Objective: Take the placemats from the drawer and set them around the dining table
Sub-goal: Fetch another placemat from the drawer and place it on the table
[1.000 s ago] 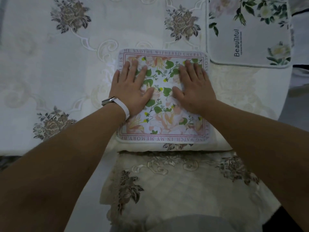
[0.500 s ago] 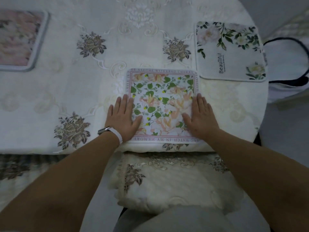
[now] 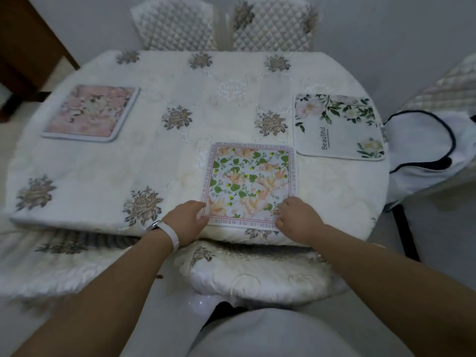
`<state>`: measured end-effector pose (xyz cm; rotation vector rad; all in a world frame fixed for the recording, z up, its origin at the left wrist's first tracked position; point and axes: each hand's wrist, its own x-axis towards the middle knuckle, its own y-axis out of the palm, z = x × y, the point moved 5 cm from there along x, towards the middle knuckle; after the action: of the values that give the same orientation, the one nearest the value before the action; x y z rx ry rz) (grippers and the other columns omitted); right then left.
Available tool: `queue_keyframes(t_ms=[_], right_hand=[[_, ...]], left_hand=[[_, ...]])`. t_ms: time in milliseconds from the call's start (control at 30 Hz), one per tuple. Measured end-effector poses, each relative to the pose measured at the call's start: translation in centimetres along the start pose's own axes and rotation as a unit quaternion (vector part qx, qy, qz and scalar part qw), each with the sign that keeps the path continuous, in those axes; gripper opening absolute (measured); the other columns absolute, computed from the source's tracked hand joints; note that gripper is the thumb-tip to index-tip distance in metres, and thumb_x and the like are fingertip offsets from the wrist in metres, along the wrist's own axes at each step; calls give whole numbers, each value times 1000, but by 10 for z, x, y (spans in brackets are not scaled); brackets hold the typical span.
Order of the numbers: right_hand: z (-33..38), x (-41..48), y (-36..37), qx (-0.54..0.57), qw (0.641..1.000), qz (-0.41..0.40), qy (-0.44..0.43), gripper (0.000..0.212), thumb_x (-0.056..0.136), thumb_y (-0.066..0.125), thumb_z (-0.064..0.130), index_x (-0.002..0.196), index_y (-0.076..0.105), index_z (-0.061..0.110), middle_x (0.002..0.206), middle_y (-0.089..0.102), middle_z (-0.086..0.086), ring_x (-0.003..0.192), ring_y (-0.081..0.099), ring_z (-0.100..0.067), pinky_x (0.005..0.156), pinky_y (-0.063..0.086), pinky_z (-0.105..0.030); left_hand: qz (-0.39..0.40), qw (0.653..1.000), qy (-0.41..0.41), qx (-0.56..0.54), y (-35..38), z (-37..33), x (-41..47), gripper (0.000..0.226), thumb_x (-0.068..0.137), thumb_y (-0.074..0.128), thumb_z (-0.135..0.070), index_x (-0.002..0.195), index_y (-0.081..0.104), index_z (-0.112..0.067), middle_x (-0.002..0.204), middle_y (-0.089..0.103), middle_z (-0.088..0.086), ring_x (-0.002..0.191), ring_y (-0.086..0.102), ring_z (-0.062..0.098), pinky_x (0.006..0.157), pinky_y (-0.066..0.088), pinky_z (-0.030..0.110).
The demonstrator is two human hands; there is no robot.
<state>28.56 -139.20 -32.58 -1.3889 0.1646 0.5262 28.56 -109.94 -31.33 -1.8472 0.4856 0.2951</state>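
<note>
Both hands (image 3: 185, 219) (image 3: 296, 219) slid back, pinching placemat's (image 3: 249, 181) near corners.

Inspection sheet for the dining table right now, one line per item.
surface: table, covered in white embroidered fabric.
job's things: three placemats laid: pink mat far left, green-leaf mat at near edge, Beautiful mat right.
clutter: white bag off the table's right edge.
grippers: left hand and right hand at the green-leaf mat's near corners; grip unclear.
cables: nothing seen.
surroundings: quilted chairs beyond, cushioned chair tucked below.
</note>
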Motion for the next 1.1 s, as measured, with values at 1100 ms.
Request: queue_keyframes(t_ms=[1100], right_hand=[[470,-53,-26,-113,892,-96,-426,47,96,37,48,132,52,22,132,55,0,116,51,-24,94,46,-39]], left_hand=[[-328,922,-204,28,-50,250,-349,46,84,45,-46,113,67,-18,120,65,8,109,60,28,88,51,42]])
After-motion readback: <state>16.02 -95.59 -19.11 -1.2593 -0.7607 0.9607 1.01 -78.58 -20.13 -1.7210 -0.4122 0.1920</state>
